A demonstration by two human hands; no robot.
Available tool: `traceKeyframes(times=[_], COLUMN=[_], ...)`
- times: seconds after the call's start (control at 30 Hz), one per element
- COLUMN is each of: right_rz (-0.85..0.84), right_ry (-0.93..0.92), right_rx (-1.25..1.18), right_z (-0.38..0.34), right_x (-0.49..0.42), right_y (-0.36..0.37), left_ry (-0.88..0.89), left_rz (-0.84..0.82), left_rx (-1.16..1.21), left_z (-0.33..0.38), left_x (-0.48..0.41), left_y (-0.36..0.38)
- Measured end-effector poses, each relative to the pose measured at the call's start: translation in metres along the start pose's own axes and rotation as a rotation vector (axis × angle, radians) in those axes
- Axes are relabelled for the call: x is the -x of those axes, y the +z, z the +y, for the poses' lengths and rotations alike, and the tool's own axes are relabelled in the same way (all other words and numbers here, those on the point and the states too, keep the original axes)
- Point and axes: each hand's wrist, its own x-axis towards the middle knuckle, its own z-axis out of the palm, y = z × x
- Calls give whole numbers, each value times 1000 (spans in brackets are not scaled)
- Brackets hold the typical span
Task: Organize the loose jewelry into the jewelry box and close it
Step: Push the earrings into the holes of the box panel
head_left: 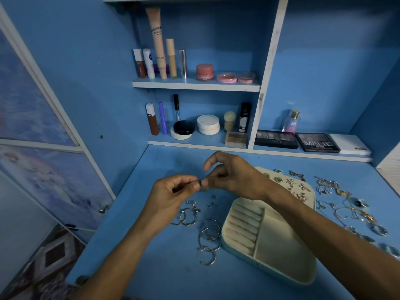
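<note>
Left hand [171,192] and right hand [234,176] jointly pinch a small, unidentifiable jewelry piece [203,187] above the worktop [173,267]. Keep both pinches firm; release only over the open jewelry box [279,245].

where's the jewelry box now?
Head view: the jewelry box lies open on the blue desk, right of centre, silver hoops at its left and chains at its right.

Dim, blue-cast, even lighting; soft shadows; wide-angle bending at the edges; slight softness throughout; no glare.
</note>
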Motion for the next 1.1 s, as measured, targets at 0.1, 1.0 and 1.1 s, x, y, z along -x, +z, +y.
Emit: traceKeyframes(times=[0.1, 1.0, 1.1], right_rz=[44, -18, -8], right_ry=[-1, -53, -45], right_rx=[93, 1010, 1013], right_z=[5, 12, 10], right_x=[-9, -62, -62], right_y=[1, 41, 43], left_ry=[28, 26, 40], left_rz=[94, 332, 315], left_rx=[-106, -65, -75], left_z=[-11, -49, -47], left_x=[4, 10, 10], left_y=[-11, -38, -38])
